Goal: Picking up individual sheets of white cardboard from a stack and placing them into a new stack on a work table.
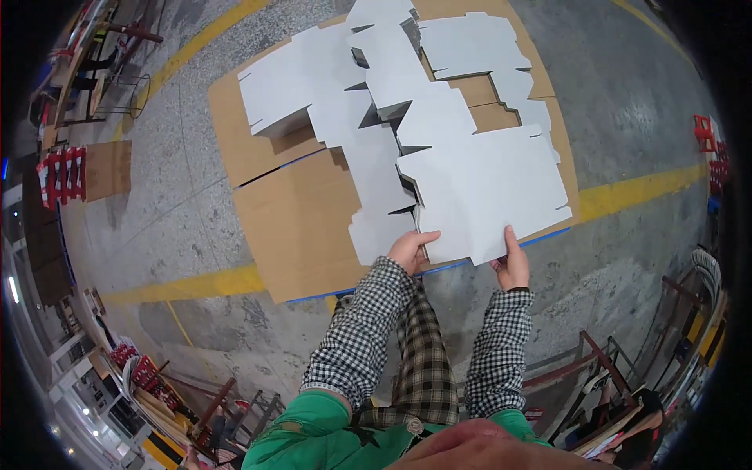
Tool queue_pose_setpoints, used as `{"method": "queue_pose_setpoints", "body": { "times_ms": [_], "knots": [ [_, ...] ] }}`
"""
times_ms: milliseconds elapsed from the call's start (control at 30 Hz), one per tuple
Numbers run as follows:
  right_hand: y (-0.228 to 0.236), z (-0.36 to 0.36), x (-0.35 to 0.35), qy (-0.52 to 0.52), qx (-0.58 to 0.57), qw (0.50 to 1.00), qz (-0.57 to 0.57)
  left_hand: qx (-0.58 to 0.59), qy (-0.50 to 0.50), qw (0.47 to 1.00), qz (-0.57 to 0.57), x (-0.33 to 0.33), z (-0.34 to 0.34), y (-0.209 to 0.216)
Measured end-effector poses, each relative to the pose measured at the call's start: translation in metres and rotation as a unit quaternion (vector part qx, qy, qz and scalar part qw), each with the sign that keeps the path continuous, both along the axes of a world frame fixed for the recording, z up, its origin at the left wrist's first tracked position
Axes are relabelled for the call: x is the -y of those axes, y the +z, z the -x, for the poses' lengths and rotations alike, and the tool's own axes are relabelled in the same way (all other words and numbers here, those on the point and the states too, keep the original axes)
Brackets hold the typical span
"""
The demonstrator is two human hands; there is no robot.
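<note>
Nearest us is our green garment [313, 439], then the checked sleeves [356, 337]. Our left hand [411, 249] and right hand [513, 265] grip the near edge of a plain white card sheet [486, 176], thumbs on top, fingers closed beneath, mostly hidden. It overlaps other white cut cards [372, 164] on brown cardboard [298, 227]. Beyond lies the concrete floor [200, 188] with yellow lines [634, 188]; at left, we cannot tell whether the red-and-white stack [63, 176] is containers
</note>
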State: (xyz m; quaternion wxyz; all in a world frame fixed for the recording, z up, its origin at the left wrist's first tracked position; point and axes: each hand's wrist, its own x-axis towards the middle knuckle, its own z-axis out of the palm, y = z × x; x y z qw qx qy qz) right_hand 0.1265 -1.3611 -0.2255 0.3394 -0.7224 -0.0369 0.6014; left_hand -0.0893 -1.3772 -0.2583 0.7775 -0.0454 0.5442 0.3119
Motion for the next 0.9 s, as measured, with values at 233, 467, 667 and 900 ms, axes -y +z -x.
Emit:
{"method": "queue_pose_setpoints", "body": {
  "times_ms": [233, 467, 667, 900],
  "knots": [
    [-0.021, 0.003, 0.033, -0.049, -0.137, 0.988, -0.045, -0.017, 0.078, 0.996, -0.028, 0.018, 0.005, 0.026],
    [-0.013, -0.016, 0.102, -0.101, -0.208, 0.971, -0.063, -0.057, -0.028, 0.997, 0.044, 0.14, 0.001, 0.002],
    [-0.04, -0.026, 0.105, -0.129, -0.052, 0.99, 0.038, -0.275, -0.206, 0.937, -0.057, 0.065, 0.088, -0.06],
    [-0.051, -0.038, 0.109, -0.11, -0.055, 0.992, 0.029, -0.383, -0.078, 0.92, -0.028, -0.116, 0.151, -0.073]
  ]
}}
